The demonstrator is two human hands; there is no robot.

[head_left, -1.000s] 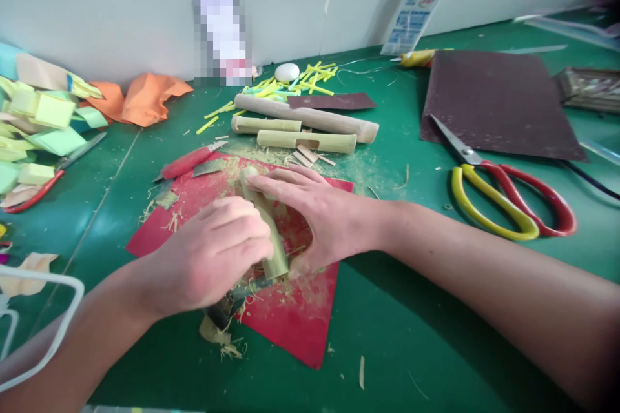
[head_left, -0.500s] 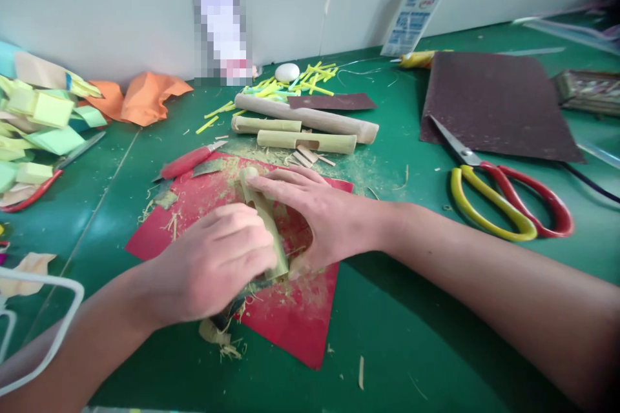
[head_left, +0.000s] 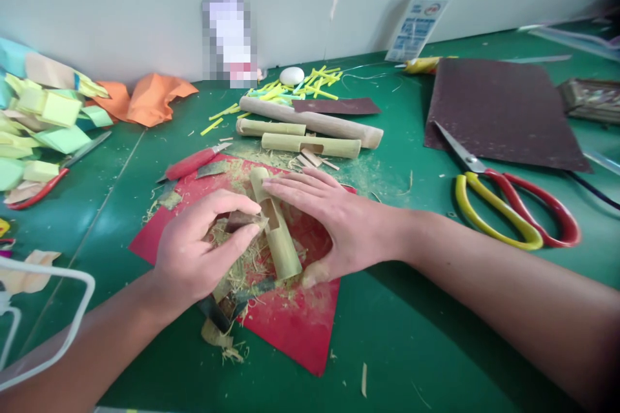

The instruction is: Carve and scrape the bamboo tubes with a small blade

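A short bamboo tube (head_left: 281,246) with a rectangular notch lies slanted on a red sheet (head_left: 300,329) strewn with shavings. My right hand (head_left: 329,219) steadies the tube, fingertips on its far end and thumb by its near end. Between thumb and fingers, my left hand (head_left: 196,248) pinches a small folded piece of brown sandpaper (head_left: 239,221), just left of the notch. Beyond the hands lie another notched bamboo tube (head_left: 334,146), a shorter bamboo piece (head_left: 271,128) and a long pale stick (head_left: 339,124).
Red-handled knife (head_left: 194,162) at the sheet's far left corner. To the right are scissors (head_left: 484,187) and a dark brown sheet (head_left: 504,113). Folded paper pieces (head_left: 53,110) and orange paper (head_left: 155,100) lie at left. A white wire frame (head_left: 90,290) juts in at lower left.
My left hand has moved off the tube to the left and turned, exposing the sandpaper and the notch. My right hand stays at the tube. The whole view has shifted slightly.
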